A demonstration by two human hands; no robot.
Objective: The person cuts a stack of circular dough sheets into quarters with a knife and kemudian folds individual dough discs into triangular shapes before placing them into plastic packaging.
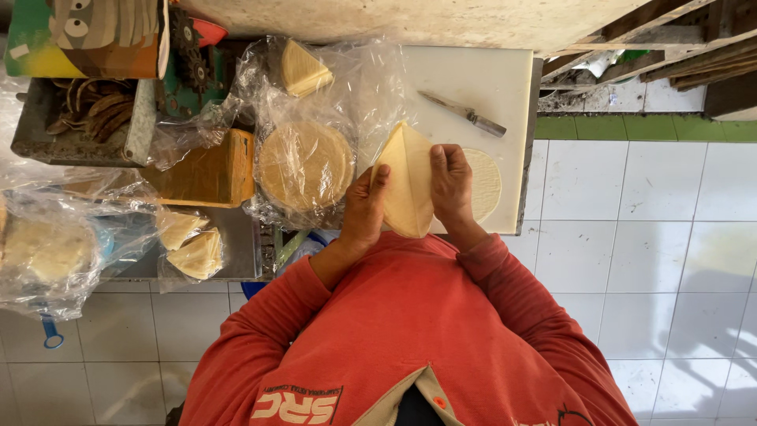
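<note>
Pinching a folded yellow wrapper (408, 185) between your left hand (364, 211) and right hand (451, 183), fingers closed, keeping its cone shape.

Both arms come up from the six o'clock edge in long red sleeves, elbows spread wide, forearms angling inward so the wrists meet near the middle of the view. The left hand (364, 207) sits at about nine o'clock of the meeting point, fingers curled, thumb pointing up toward twelve. The right hand (451, 183) sits at three o'clock, knuckles up, fingers bent and pressed toward the left. Both hands are closed in a pinching grip, close together, sleeves pushed back just clear of the wrists.
</note>
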